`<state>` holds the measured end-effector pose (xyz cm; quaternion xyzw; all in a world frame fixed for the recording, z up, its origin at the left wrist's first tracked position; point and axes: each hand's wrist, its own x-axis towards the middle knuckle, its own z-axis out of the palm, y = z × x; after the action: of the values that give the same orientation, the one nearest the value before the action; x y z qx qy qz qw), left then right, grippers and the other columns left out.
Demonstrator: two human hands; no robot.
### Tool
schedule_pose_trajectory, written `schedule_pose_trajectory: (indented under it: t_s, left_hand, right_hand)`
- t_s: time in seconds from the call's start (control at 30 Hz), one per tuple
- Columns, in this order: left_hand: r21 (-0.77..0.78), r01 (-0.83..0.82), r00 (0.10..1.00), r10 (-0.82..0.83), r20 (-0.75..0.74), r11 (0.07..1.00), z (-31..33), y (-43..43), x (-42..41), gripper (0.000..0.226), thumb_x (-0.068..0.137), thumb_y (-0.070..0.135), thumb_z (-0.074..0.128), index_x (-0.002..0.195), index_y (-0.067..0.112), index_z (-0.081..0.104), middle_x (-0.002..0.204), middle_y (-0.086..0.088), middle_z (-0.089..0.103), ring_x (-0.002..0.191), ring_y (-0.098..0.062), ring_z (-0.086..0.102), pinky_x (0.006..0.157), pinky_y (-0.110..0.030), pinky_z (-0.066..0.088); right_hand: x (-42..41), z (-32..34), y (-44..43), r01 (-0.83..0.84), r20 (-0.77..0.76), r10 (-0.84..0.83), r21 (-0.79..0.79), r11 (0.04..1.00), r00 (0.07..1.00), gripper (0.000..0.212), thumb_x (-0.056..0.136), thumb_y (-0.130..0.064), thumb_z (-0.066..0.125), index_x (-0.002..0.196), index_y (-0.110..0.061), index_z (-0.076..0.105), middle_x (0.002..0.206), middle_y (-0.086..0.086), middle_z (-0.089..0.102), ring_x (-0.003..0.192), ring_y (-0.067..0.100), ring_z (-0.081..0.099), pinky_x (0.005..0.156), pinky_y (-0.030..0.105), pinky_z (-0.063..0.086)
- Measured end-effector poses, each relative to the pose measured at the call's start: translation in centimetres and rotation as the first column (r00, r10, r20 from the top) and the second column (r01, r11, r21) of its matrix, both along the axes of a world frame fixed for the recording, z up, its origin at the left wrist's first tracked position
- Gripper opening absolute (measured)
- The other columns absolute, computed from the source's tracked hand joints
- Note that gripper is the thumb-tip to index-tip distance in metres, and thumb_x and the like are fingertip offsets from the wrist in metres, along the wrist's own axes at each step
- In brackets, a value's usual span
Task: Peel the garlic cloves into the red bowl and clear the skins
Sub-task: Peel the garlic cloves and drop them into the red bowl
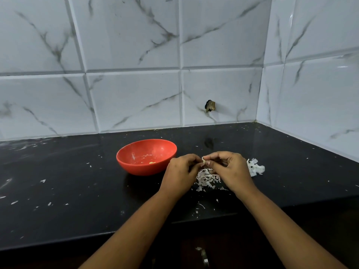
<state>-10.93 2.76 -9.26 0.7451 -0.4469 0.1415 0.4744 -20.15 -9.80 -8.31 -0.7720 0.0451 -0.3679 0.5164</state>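
Garlic clove (204, 161) pinched between left hand (179, 171), right hand (231, 169); skins (206, 179) litter black counter (77, 191), marble-tile walls (136, 94).

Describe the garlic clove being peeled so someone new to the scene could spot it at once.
On the black counter, look just right of the red bowl, where the left hand and right hand meet. The garlic clove is the small pale nub pinched between their fingers. Unlike the flat white skins heaped below, it is plump and held off the surface.
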Motion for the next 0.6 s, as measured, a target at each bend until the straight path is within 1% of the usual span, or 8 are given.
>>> schedule_pose_trajectory:
  t_s: [0.07, 0.2, 0.23, 0.33, 0.37, 0.47, 0.5, 0.6]
  left_hand:
    - [-0.013, -0.008, 1.0, 0.008, -0.014, 1.0, 0.01, -0.02, 0.06, 0.005, 0.087, 0.016, 0.068, 0.089, 0.014, 0.072, 0.08, 0.004, 0.073, 0.057, 0.002, 0.06, 0.065, -0.034, 0.055]
    - [-0.024, 0.009, 1.0, -0.01, -0.012, 1.0, -0.08, -0.03, 0.06, 0.008, 0.085, 0.015, 0.069, 0.093, 0.013, 0.07, 0.085, 0.003, 0.073, 0.077, -0.003, 0.068, 0.072, -0.034, 0.057]
    - [-0.027, 0.017, 1.0, -0.017, -0.009, 0.999, -0.09, 0.01, -0.02, 0.009, 0.086, 0.015, 0.069, 0.095, 0.015, 0.069, 0.085, 0.003, 0.074, 0.076, -0.003, 0.068, 0.071, -0.033, 0.057]
    - [-0.019, 0.037, 0.999, -0.037, 0.006, 0.999, -0.01, 0.16, -0.36, 0.017, 0.088, 0.016, 0.066, 0.103, 0.023, 0.064, 0.083, 0.003, 0.074, 0.062, 0.0, 0.064, 0.066, -0.032, 0.056]
    - [-0.017, 0.044, 0.999, -0.044, 0.011, 0.999, 0.02, 0.18, -0.44, 0.019, 0.088, 0.015, 0.065, 0.104, 0.024, 0.063, 0.083, 0.003, 0.074, 0.061, 0.001, 0.064, 0.066, -0.032, 0.056]
    - [-0.023, 0.063, 0.998, -0.063, 0.007, 0.998, 0.04, 0.11, -0.49, 0.019, 0.087, 0.009, 0.063, 0.101, 0.021, 0.065, 0.085, 0.003, 0.074, 0.073, -0.003, 0.069, 0.068, -0.033, 0.057]
    - [-0.028, 0.064, 0.998, -0.065, -0.006, 0.998, 0.07, 0.06, -0.52, 0.018, 0.087, 0.007, 0.063, 0.099, 0.02, 0.065, 0.084, 0.003, 0.074, 0.073, -0.005, 0.069, 0.067, -0.034, 0.057]
    - [-0.053, 0.069, 0.996, -0.072, -0.054, 0.996, 0.26, 0.03, -0.77, 0.016, 0.087, 0.003, 0.062, 0.093, 0.017, 0.062, 0.08, 0.004, 0.073, 0.06, -0.002, 0.065, 0.061, -0.026, 0.054]
  right_hand:
    - [-0.07, 0.07, 0.15, -0.007, 0.012, 0.006, 0.008, 1.0, 1.0, 0.025, 0.083, 0.001, 0.07, 0.082, -0.023, 0.075, 0.079, -0.002, 0.075, 0.076, 0.011, 0.072, 0.067, 0.021, 0.056]
    - [-0.29, 0.27, 0.34, 0.006, 0.017, -0.005, -0.017, 1.0, 1.0, 0.028, 0.082, 0.002, 0.068, 0.078, -0.025, 0.074, 0.074, -0.002, 0.074, 0.071, 0.01, 0.071, 0.066, 0.016, 0.054]
    - [-0.29, 0.31, 0.37, 0.012, 0.018, -0.011, -0.022, 1.0, 1.0, 0.028, 0.081, 0.002, 0.068, 0.077, -0.025, 0.073, 0.073, -0.002, 0.074, 0.07, 0.011, 0.071, 0.065, 0.017, 0.054]
    - [-0.26, 0.28, 0.37, 0.023, 0.025, -0.022, -0.01, 1.0, 0.999, 0.025, 0.081, 0.001, 0.07, 0.079, -0.023, 0.071, 0.073, 0.0, 0.073, 0.073, 0.014, 0.071, 0.065, 0.019, 0.055]
    - [-0.24, 0.25, 0.35, 0.023, 0.024, -0.023, -0.003, 1.0, 0.999, 0.023, 0.081, 0.0, 0.07, 0.08, -0.023, 0.07, 0.074, 0.001, 0.072, 0.074, 0.015, 0.071, 0.066, 0.021, 0.056]
    - [-0.23, 0.21, 0.28, 0.002, 0.023, -0.003, 0.044, 0.999, 1.0, 0.021, 0.081, 0.0, 0.071, 0.082, -0.021, 0.065, 0.072, 0.003, 0.072, 0.07, 0.017, 0.07, 0.069, 0.029, 0.058]
    - [-0.23, 0.23, 0.24, -0.004, 0.021, 0.002, 0.057, 0.998, 1.0, 0.022, 0.081, 0.0, 0.071, 0.084, -0.02, 0.063, 0.071, 0.003, 0.072, 0.068, 0.016, 0.07, 0.069, 0.029, 0.058]
    - [-0.13, 0.24, 0.22, 0.0, 0.007, 0.0, 0.07, 0.998, 1.0, 0.022, 0.08, 0.001, 0.071, 0.085, -0.017, 0.06, 0.071, 0.004, 0.072, 0.065, 0.014, 0.069, 0.067, 0.025, 0.057]
